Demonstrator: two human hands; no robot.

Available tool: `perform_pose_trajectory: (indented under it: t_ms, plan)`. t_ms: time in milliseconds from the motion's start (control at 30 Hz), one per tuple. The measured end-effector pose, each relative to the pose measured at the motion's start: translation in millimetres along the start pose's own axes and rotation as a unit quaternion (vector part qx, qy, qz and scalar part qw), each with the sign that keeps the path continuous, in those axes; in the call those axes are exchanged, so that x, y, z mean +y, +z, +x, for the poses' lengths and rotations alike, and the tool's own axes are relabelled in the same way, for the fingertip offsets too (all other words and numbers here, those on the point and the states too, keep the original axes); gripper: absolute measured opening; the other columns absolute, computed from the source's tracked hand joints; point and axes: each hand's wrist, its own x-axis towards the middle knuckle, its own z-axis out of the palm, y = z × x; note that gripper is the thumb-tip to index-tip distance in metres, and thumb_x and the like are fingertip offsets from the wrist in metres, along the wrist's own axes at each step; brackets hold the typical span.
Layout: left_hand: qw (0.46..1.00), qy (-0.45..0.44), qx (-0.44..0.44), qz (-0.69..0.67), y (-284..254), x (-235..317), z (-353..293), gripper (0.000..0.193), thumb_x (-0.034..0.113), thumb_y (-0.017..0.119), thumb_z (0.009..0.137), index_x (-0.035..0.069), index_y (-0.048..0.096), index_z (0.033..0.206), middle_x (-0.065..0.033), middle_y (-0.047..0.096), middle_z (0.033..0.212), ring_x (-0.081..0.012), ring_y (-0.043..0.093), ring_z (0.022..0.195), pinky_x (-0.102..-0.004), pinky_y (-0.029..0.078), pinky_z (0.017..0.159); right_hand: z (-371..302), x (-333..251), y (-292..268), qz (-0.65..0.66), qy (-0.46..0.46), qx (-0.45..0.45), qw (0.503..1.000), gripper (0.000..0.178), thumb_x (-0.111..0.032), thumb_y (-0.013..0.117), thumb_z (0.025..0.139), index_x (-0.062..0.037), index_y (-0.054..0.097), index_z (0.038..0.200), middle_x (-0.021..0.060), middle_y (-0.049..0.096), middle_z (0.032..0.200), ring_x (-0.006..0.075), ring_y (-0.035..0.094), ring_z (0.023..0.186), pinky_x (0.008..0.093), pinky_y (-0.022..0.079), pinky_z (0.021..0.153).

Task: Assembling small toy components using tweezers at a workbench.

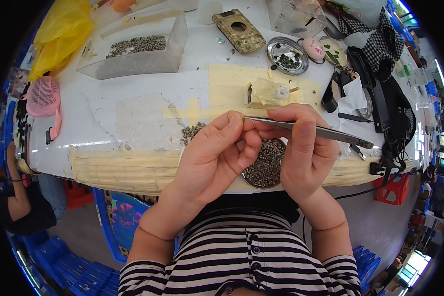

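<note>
My left hand [209, 155] and right hand [308, 148] meet in front of my chest, elbows bent, with both forearms rising from my striped shirt [232, 246]. The left palm is turned partly toward me; thumb and forefinger are pressed together, the other fingers curled loosely below. Whatever sits in that pinch is too small for me to tell. My right hand grips a pair of metal tweezers [343, 136], thumb on the near side, fingers around the far side.

The tweezers lie between my hands, above the table [89, 128]. Their long axis runs nearly crosswise, the fine tip pointing left at my left fingertips, the broad end sticking out right and slightly nearer to me.

Beneath and between my hands sits a round dish [262, 188] full of small metal pieces [265, 166]. A loose pile [191, 132] of small bits lies just beyond my left hand. Past my fingertips stands a taped box [261, 96]; farther off, beyond my left hand, is a clear tray [128, 69].
</note>
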Motion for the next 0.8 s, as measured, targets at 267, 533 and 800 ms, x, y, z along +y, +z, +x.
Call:
perform_pose_trajectory:
  t_ms: [267, 533, 800]
  plan:
    - [1.0, 0.014, 0.01, 0.005, 0.3, -2.5, -0.6, 0.027, 0.022, 0.04, 0.1, 0.0, 0.055, 0.105, -0.0032, 0.06, 0.086, -0.0087, 0.047, 0.069, -0.0186, 0.041, 0.061, 0.4, -0.5, -0.8, -0.007, -0.002, -0.004, 1.0, 0.029, -0.018, 0.046, 0.098, 0.0072, 0.06, 0.1, 0.0133, 0.063, 0.097, 0.0158, 0.066, 0.082, 0.0244, 0.056, 0.071]
    - [1.0, 0.001, -0.006, -0.009, -0.2, -0.6, 0.6, 0.023, 0.023, 0.043, 0.1, 0.004, 0.055, 0.097, -0.0034, 0.063, 0.086, -0.0076, 0.06, 0.077, -0.0181, 0.05, 0.071, 0.2, -0.1, 0.3, -0.001, 0.002, 0.011, 1.0, 0.03, -0.019, 0.046, 0.098, 0.0066, 0.061, 0.099, 0.012, 0.064, 0.096, 0.0151, 0.066, 0.081, 0.0237, 0.055, 0.07]
    - [1.0, 0.008, -0.008, -0.014, 0.2, -1.2, 0.5, 0.024, 0.023, 0.043, 0.1, 0.002, 0.055, 0.102, -0.0035, 0.063, 0.086, -0.0074, 0.06, 0.078, -0.0186, 0.05, 0.072, 0.6, 0.1, 0.5, -0.002, 0.004, 0.013, 1.0, 0.029, -0.019, 0.047, 0.098, 0.0064, 0.062, 0.097, 0.0123, 0.064, 0.097, 0.015, 0.066, 0.08, 0.0233, 0.055, 0.069]
